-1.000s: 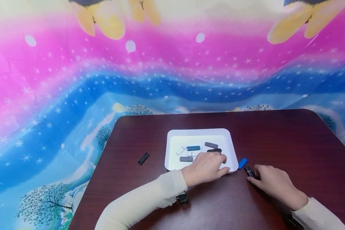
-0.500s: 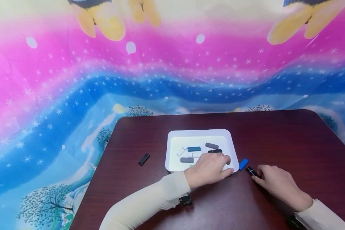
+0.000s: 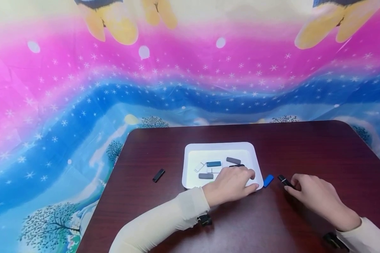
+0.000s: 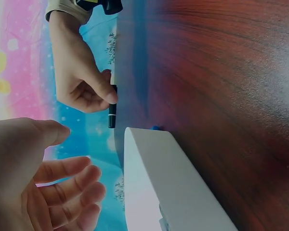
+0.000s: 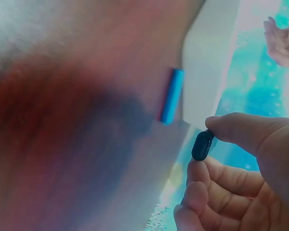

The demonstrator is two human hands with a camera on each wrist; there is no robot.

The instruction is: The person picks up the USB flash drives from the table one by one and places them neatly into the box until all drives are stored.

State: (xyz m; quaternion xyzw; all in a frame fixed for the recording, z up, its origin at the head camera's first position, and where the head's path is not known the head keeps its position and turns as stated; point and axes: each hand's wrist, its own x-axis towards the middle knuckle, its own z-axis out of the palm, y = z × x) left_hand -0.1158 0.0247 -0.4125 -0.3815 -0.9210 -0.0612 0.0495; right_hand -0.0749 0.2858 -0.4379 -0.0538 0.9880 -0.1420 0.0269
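A black USB flash drive (image 3: 284, 180) with a pale band is pinched between the thumb and fingers of my right hand (image 3: 318, 196). Seen from the right wrist, the rounded end of that drive points at the camera, held off the table. My left hand (image 3: 229, 186) hovers over the near right part of a white tray (image 3: 185, 165), its fingers loosely bent around nothing. Inside the tray lie a teal drive (image 3: 213, 163), a grey drive (image 3: 206, 176), a dark grey one (image 3: 233, 160) and white pieces; the left hand partly covers a black one (image 3: 237, 165).
Just outside the tray's right corner lies a blue drive (image 3: 268, 181), between the tray and my right hand. Another black drive (image 3: 158, 175) rests on the dark red table (image 3: 139, 211) left of the tray. A printed cloth (image 3: 190, 80) hangs behind the table.
My right hand has moved right and slightly away from me with the black flash drive, farther from the blue one. The left hand shifted a little right, then stayed nearly still.
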